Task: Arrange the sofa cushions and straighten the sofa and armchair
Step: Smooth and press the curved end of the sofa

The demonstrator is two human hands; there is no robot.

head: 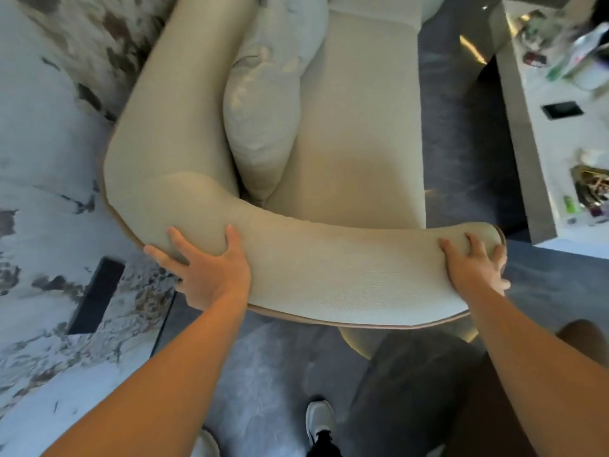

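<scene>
I look down on a cream sofa (pixel 359 133) from its near end. Its curved padded armrest (pixel 313 258) runs across the middle of the view. My left hand (pixel 207 268) grips the armrest at its left bend, fingers spread over the padding. My right hand (pixel 474 262) clasps the armrest's right tip, fingers curled over the top. A pale cushion (pixel 263 107) leans upright against the backrest on the left side of the seat.
A marble-patterned wall (pixel 43 159) with a dark slot (pixel 95 295) lies close on the left. A white low table (pixel 560 133) carrying several small items stands to the right, across a strip of dark grey floor (pixel 461 143). My feet in white shoes (pixel 319 420) are below.
</scene>
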